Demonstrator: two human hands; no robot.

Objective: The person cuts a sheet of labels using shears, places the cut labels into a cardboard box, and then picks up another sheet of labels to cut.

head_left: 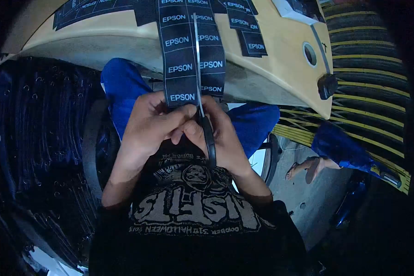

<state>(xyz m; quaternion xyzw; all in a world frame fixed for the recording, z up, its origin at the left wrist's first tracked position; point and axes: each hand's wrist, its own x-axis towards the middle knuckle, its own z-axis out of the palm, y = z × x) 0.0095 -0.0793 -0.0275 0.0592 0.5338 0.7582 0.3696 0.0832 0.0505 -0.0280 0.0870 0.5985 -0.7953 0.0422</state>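
My left hand is closed on the near end of a black label sheet printed with white "EPSON" words in rows. A pair of scissors is in my right hand, its dark handle against the palm. The long bright blade points away from me and lies along the line between two columns of labels. The second column is on the blade's right. Both thumbs are close together at the sheet's near edge. Whether the blades are apart cannot be made out.
A pale yellow table with a round hole carries more EPSON label strips. Dark items with metal rings hang or lie at left. A yellow slatted rack stands at right. Another person's foot shows on the floor.
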